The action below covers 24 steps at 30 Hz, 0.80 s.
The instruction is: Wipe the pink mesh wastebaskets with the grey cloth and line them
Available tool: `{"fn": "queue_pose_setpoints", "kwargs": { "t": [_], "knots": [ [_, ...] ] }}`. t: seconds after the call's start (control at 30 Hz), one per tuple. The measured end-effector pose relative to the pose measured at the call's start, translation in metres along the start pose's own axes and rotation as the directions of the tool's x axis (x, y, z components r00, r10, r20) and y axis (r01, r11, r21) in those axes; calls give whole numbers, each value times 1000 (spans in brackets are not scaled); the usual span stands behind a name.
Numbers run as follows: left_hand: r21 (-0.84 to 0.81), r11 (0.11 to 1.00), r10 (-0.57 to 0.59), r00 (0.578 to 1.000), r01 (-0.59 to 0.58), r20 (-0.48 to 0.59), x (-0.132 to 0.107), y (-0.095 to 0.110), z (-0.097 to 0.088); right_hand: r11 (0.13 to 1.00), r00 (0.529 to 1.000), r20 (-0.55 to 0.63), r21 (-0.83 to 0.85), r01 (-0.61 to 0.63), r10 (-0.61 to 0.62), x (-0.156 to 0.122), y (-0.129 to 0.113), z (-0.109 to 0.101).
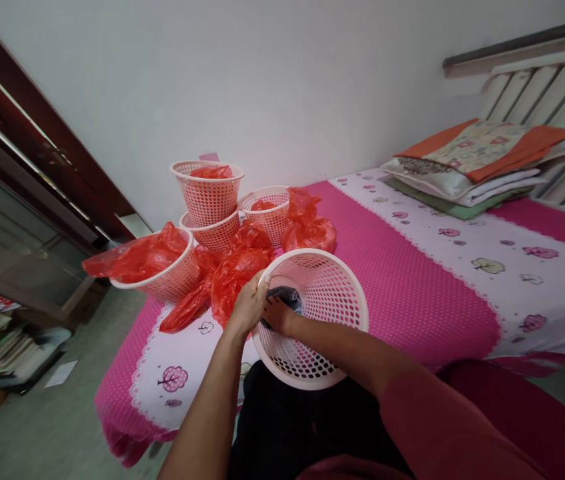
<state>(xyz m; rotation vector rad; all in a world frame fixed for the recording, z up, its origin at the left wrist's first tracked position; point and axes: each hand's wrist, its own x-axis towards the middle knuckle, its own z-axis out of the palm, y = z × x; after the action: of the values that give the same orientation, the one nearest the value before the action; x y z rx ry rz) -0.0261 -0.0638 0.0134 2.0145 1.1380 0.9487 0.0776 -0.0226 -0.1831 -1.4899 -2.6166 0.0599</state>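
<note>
Centrally, left hand pinches pink perforated basket at left; inside, dark cloth lies against right hand, grip unclear.

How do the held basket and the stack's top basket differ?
The held basket faces its mouth to the camera; the top basket mostly shows its side. The held basket has dark cloth and the right hand inside; the top basket, a red bag. Both are pale pink with rows of holes.

No readable text, labels, brands, numbers or signs. On red-and-white printed item at far left, beyond stacked papers: markings too small and blurred to decipher.
</note>
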Motion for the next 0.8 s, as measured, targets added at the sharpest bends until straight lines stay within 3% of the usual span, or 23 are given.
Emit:
{"fn": "queue_pose_setpoints", "kwargs": {
  "t": [0.1,0.37,0.57,0.8],
  "knots": [
    [-10,1000,-2,1000,2,11,-2,2,1,999,1000,-13,-36,-8,8,-3,16,-1],
    [-58,997,50,998,-47,40,-3,7,3,961,962,-40,-52,-273,271,-5,50,-9],
    [-30,998,52,997,-51,48,-3,9,2,930,931,2,-41,-365,366,-20,46,-14],
    [6,1000,28,999,-28,30,-1,12,6,947,937,145,-21,-319,319,-30,28,-10]
  ]
}}
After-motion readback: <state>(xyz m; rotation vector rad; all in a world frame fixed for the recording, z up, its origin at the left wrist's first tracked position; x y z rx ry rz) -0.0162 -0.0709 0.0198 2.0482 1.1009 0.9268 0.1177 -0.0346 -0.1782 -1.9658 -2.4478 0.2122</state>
